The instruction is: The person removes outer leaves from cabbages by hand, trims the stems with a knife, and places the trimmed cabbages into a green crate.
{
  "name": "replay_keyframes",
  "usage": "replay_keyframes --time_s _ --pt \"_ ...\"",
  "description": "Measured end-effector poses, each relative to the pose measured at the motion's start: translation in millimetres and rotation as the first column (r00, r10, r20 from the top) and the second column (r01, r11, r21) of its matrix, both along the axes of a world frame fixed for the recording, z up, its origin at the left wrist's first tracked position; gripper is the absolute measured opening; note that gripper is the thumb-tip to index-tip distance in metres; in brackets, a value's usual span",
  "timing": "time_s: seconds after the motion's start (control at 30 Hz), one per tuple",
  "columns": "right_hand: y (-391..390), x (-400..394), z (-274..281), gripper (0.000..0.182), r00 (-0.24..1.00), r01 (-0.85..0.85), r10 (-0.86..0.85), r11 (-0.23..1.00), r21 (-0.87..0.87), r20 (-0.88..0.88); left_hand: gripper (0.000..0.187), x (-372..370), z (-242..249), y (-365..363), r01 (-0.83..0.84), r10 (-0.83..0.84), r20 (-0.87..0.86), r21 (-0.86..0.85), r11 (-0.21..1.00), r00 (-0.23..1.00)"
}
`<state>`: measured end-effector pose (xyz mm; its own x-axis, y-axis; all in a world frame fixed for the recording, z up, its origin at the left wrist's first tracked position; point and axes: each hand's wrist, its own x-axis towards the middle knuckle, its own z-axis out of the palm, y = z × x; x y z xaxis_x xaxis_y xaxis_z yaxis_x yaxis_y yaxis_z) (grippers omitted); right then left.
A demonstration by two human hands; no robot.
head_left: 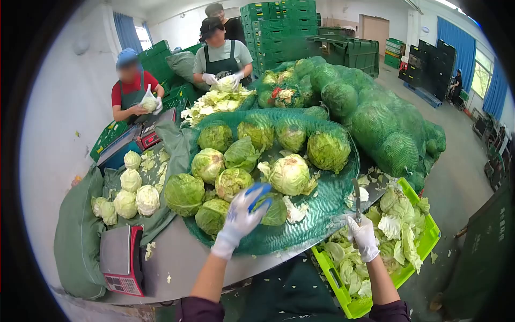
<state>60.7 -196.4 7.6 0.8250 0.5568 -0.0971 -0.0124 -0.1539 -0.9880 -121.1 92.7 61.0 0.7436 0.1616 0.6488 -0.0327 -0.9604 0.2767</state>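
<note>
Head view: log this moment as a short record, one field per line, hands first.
Left hand: gloved, open, over the cabbages; contact unclear
Right hand: gloved, closed around a knife, blade upward
Under the cabbages: green net on the table
Left side: pale heads, red-and-grey scale
Right side: lime crate holding loose leaves
Far side: two co-workers in aprons, hands on produce

Green crates (284, 29), possibly a blue pallet (423, 95)
</note>
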Motion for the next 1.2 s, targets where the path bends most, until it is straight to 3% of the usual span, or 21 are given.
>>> replay_keyframes --time_s 0.03,0.07,0.1,0.23,0.3,0.37,0.43,0.53,0.6,0.7,0.73,0.77,0.83,0.87,0.93,0.97,1.03,1.1,1.13,1.17,1.2 --pt "7 2 1 0.025 1.0 -0.008 0.008 1.0 0.019 -0.024 0.038 26 -8 21 0.064 -0.07 0.028 0.199 0.978 0.997" --pt "17 8 -6 0.023 1.0 -0.025 0.025 1.0 0.012 -0.001 0.043 54 -16 38 0.022 -0.022 0.005 -0.168 0.986 1.0" --pt "25 21 -24 0.024 0.995 -0.071 0.07 0.997 0.025 0.067 0.048 84 -23 47 -0.029 0.016 -0.03 -0.506 0.862 0.999" --pt "72 43 0 0.029 0.994 -0.104 0.105 0.994 -0.016 0.033 0.076 145 -68 55 -0.233 0.029 -0.346 -0.564 0.792 0.938" --pt "100 67 -17 0.035 0.999 -0.023 0.026 0.997 0.072 -0.047 0.084 143 -47 32 -0.242 0.046 -0.415 -0.434 0.868 0.909" --pt "126 92 -39 0.043 0.998 -0.03 0.035 0.992 0.124 -0.043 0.087 140 -46 20 -0.119 0.01 -0.448 -0.217 0.969 0.894" --pt "139 103 -51 0.045 0.989 -0.082 0.099 0.985 0.153 -0.108 0.091 132 -58 20 0.027 -0.113 -0.313 -0.268 0.963 0.943" --pt "158 109 -71 0.046 0.97 -0.069 0.126 0.963 0.261 -0.209 0.091 139 -90 24 -0.038 -0.057 -0.191 -0.459 0.887 0.98" --pt "161 93 -62 0.042 0.96 0.0 0.084 0.954 0.299 -0.268 0.088 151 -119 32 0.067 -0.111 -0.014 -0.72 0.69 0.994" --pt "132 57 -23 0.029 0.927 0.106 0.002 0.958 0.265 -0.376 0.084 130 -65 9 0.003 -0.184 -0.139 -0.788 0.616 0.973" --pt "120 40 -16 0.026 0.895 0.179 -0.04 0.945 0.275 -0.445 0.083 121 -44 -1 0.001 -0.177 -0.2 -0.661 0.75 0.964" --pt "106 23 -15 0.028 0.869 0.234 -0.101 0.946 0.223 -0.485 0.083 112 -26 -10 0.003 -0.191 -0.207 -0.671 0.742 0.959" --pt "84 -12 -17 0.031 0.82 0.29 -0.091 0.918 0.272 -0.565 0.081 102 6 -24 -0.064 -0.287 -0.453 -0.616 0.785 0.844" --pt "77 -24 -27 0.031 0.87 0.3 -0.145 0.915 0.271 -0.472 0.08 99 14 -31 -0.079 -0.237 -0.574 -0.471 0.878 0.784" --pt "69 -34 -60 0.032 0.928 0.329 -0.266 0.914 0.237 -0.262 0.079 103 -11 -43 -0.011 -0.228 -0.564 -0.387 0.922 0.794" --pt "65 -36 -56 0.032 0.926 0.335 -0.271 0.91 0.242 -0.264 0.079 103 -16 -52 0.045 -0.207 -0.549 -0.293 0.955 0.81" --pt "60 -38 -45 0.044 0.939 0.3 -0.321 0.94 0.163 0.12 0.077 99 -22 -61 0.019 -0.134 -0.54 -0.213 0.977 0.831" --pt "55 -28 -61 0.056 0.93 0.288 -0.318 0.942 0.169 0.185 0.072 101 -33 -54 0.122 -0.292 -0.405 -0.394 0.911 0.866" --pt "53 -25 -52 0.057 0.952 0.253 -0.264 0.963 0.089 0.151 0.064 99 -27 -44 0.139 -0.391 -0.313 -0.6 0.788 0.865" --pt "52 -23 -43 0.057 0.971 0.211 -0.211 0.977 0.009 0.109 0.059 94 -25 -36 -0.025 -0.319 -0.327 -0.732 0.681 0.89" --pt "52 -24 -31 0.059 0.978 0.207 -0.207 0.978 -0.029 0.008 0.055 89 -30 -18 -0.053 -0.254 -0.278 -0.764 0.643 0.927"
